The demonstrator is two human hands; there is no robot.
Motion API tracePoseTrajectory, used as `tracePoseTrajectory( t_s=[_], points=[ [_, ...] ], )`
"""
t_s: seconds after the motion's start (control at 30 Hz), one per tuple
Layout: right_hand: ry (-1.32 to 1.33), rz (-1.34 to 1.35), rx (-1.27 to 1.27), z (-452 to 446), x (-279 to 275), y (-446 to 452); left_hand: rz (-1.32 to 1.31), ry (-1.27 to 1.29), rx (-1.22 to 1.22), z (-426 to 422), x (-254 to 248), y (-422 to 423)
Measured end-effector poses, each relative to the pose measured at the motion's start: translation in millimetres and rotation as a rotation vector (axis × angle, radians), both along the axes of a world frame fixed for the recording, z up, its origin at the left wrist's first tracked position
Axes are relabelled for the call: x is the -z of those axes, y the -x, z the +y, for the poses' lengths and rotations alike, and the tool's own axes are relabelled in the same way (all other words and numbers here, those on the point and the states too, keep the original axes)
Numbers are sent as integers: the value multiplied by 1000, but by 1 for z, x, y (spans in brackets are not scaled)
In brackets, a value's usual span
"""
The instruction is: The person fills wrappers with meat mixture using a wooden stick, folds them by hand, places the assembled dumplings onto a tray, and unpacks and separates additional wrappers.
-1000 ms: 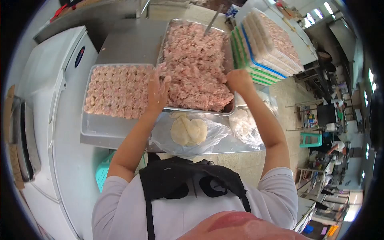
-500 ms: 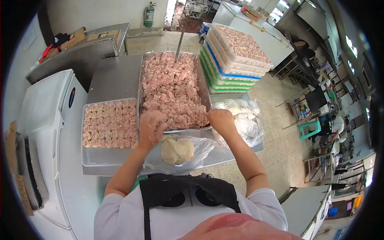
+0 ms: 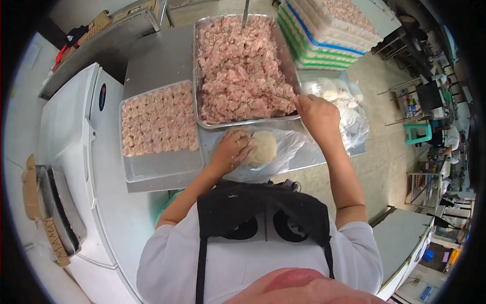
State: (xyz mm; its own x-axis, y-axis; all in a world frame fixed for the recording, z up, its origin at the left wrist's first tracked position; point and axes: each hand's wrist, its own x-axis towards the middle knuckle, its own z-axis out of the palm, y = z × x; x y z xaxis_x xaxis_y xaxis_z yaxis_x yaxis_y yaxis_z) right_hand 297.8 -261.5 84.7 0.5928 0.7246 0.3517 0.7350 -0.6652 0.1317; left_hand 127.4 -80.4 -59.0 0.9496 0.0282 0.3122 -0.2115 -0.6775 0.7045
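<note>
My left hand (image 3: pixel 234 150), its fingertips smeared with filling, rests on the left edge of a stack of round dough wrappers (image 3: pixel 265 147). Its fingers are apart, and they hide part of the stack. The wrappers lie on a clear plastic bag (image 3: pixel 289 147). At the near right corner of a deep metal pan (image 3: pixel 223 124), my right hand (image 3: pixel 320 117) is closed on a thin utensil, whose far end is in the ground meat filling (image 3: pixel 243 71). Left of the pan, a plastic tray (image 3: pixel 157 169) holds rows of filled dumplings (image 3: pixel 159 119).
Stacked trays (image 3: pixel 319 45) stand beyond the pan at the right. A plastic bag of pale wrappers (image 3: pixel 341 109) lies beside my right hand. Another utensil (image 3: pixel 245 14) sticks up from the meat. A white freezer (image 3: pixel 66 137) borders the table's left. A person (image 3: pixel 449 139) is far right.
My left hand has moved from above the pan's near left corner down to the wrapper stack. My right hand stays by the pan's near right corner. The camera view has shifted.
</note>
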Motion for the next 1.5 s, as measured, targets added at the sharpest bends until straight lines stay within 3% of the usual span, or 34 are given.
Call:
tracePoseTrajectory(
  t_s=[0.27,0.37,0.47,0.57,0.67,0.77,0.87,0.93,1.07,1.2,1.27,1.37,1.47,1.5],
  points=[
    [78,219,-143,8,52,-9,-73,78,-130,-10,-7,-2],
    [186,271,-98,-1,65,-60,154,415,-255,-12,-25,-1],
    [271,236,-62,2,65,-89,195,838,-325,-4,-11,-2],
    [349,116,-93,14,24,-89,79,1490,-304,1,-32,3],
    [322,-70,-170,16,-23,-76,24,1815,-277,9,-63,13],
    [239,-121,-229,21,-48,-46,-100,1592,-205,19,-42,27],
    [184,-33,-330,49,-27,-17,9,1196,-372,25,-29,34],
    [220,51,-417,66,12,-9,16,1211,-331,25,-34,40],
    [177,232,-276,72,45,-65,21,1289,-360,30,-29,49],
    [124,187,-156,74,64,-119,-27,1641,-203,30,-50,53],
    [126,163,-150,74,53,-118,-44,1799,-129,30,-56,60],
    [188,42,-189,71,-9,-104,-117,1731,-158,40,-48,73],
    [263,-103,-178,66,-40,-73,-39,1405,-442,53,-23,87],
    [295,-131,-169,69,-41,-66,-24,1540,-390,53,-29,90]
  ],
)
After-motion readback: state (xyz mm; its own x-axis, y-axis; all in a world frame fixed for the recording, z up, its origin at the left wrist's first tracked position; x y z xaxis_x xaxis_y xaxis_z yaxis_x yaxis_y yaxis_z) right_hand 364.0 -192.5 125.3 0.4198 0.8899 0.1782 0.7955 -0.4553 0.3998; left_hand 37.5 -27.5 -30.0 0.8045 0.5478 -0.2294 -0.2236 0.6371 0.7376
